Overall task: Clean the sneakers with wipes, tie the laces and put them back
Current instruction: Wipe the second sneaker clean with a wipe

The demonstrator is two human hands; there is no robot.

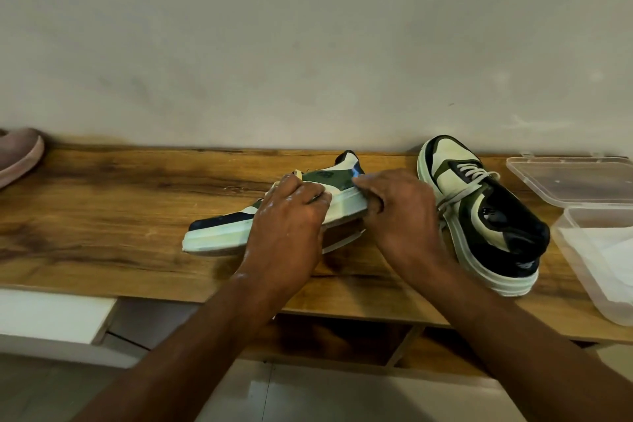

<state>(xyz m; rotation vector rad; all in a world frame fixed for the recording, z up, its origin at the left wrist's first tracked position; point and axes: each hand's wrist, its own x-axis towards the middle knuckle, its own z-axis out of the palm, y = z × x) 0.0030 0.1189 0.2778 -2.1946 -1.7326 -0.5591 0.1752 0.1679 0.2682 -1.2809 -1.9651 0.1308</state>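
My left hand (286, 216) is curled over the middle of a sneaker (219, 233), fingers wrapped across its upper and side, gripping it. My right hand (399, 212) holds the same sneaker at its other end, thumb on top and fingers tucked under the pale sole. Between them the shoe sits tilted on its side above the wooden shelf (120, 202), sole edge facing me, one end low to the left and the other raised toward the wall (308, 44). I can't tell whether a wipe is under my left palm.

The second sneaker (479, 212) rests upright on the shelf just to the right of my right hand, laces loose across its top. Farther right, at the shelf's end, an open clear plastic box (582, 250) holds white wipes (609, 250); its lid (575, 178) lies behind it. A pinkish shoe (19, 154) pokes in at the far left edge.
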